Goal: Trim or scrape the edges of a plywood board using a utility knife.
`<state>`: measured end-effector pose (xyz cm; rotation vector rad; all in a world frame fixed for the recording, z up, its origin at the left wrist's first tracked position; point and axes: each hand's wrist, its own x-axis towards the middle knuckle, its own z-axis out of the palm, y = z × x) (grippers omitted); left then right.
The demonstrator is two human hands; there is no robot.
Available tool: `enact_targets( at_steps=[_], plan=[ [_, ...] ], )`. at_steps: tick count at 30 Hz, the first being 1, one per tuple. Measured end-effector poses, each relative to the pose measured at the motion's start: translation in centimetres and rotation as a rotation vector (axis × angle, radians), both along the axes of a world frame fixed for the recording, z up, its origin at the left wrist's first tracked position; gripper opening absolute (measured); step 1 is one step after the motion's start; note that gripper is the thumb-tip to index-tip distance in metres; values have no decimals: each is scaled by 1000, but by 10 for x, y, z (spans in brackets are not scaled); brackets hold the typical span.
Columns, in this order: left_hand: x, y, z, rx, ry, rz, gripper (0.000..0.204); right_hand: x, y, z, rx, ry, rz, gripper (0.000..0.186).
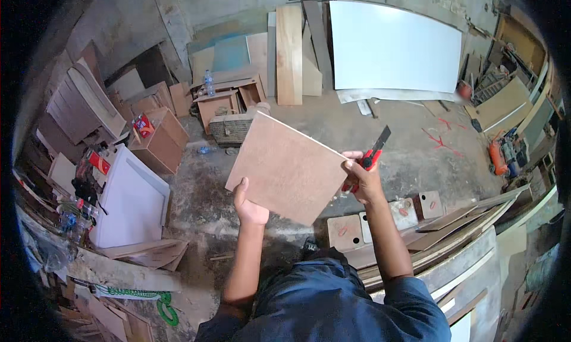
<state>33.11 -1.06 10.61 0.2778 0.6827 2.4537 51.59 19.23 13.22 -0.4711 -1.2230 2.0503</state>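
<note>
I hold a square brown board [285,166] up in front of me, tilted like a diamond. My left hand [248,208] grips its lower left edge from beneath. My right hand [361,178] is at the board's right corner and holds a red utility knife [373,153] with its dark blade pointing up and away. Whether the right hand's fingers also touch the board's edge is hard to tell.
A large white sheet [392,47] and wooden planks [289,53] lean on the far wall. A white panel [134,202] lies at the left among boxes and scraps. Small drilled boards [346,232] and stacked strips [452,223] sit at the right. The concrete floor [410,151] lies beyond.
</note>
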Motion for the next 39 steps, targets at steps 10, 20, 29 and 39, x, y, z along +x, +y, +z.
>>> enact_targets(
  at_steps=[10,20,29,39],
  plan=[
    [-24,-16,-57,-148,133,163,34,2,0,4,255,-123,-153,21],
    [-24,-34,11,-789,926,-129,32,8,18,11,427,-212,-30,21],
    [0,-16,25,-908,1814,368,53,-2,23,5,1263,-403,-424,23],
    [14,0,52,-977,2041,762,30,1,-50,29,1436,-695,-158,64]
  ],
)
